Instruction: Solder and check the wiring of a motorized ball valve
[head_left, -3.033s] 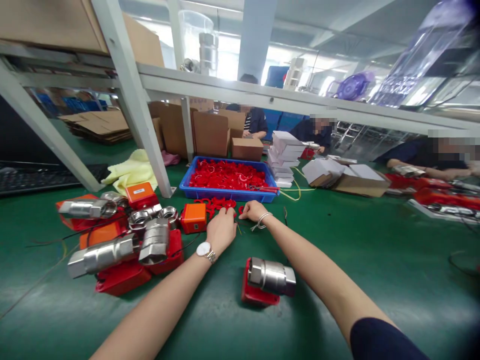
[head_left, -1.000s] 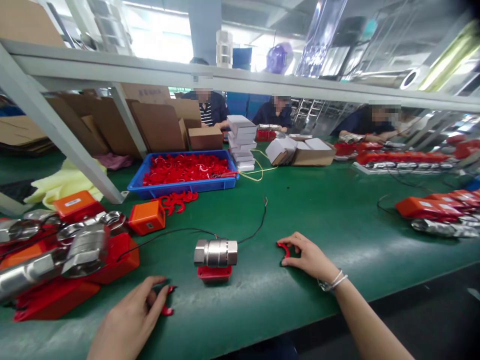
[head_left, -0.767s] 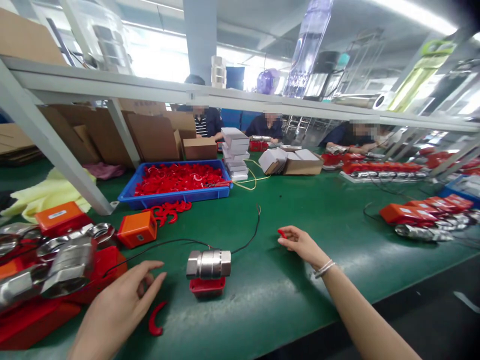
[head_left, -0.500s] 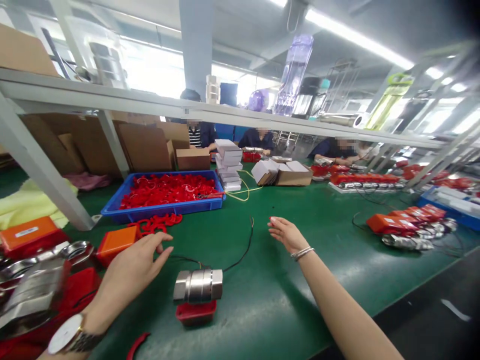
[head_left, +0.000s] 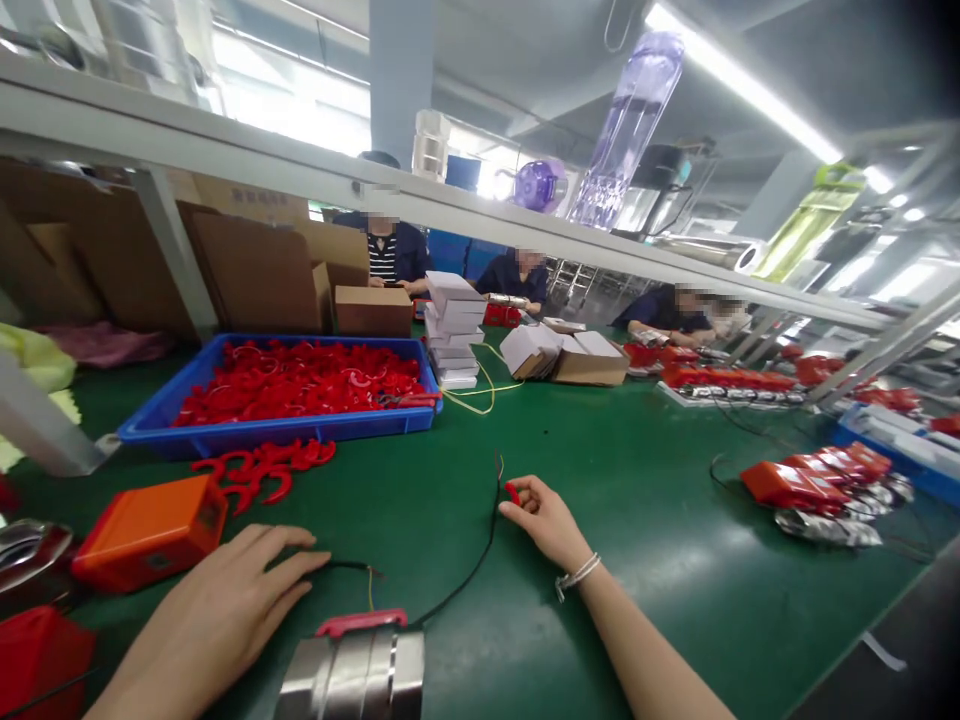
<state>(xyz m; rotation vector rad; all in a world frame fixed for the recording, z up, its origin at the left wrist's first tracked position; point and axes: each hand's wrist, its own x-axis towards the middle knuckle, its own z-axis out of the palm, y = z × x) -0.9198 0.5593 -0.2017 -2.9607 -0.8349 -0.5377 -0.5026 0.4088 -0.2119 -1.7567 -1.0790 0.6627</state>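
While the left hand (head_left: pixel 217 620) lies flat, fingers spread, on the green worktop (head_left: pixel 645 500), a steel valve (head_left: pixel 352 675) sits just right. The right hand (head_left: pixel 544 518) pinches 1 small red clip (head_left: pixel 513 492) (beside a black wire (head_left: pixel 469 570)).

Bare green mat (head_left: pixel 630 500) right of hands; blue tray (head_left: pixel 277 432), orange box (head_left: pixel 150 530), black wire (head_left: pixel 465 575) crowd left.

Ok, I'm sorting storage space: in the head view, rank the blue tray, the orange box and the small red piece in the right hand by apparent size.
1. blue tray
2. orange box, though it lies nearer the camera
3. small red piece, pinched in the right hand
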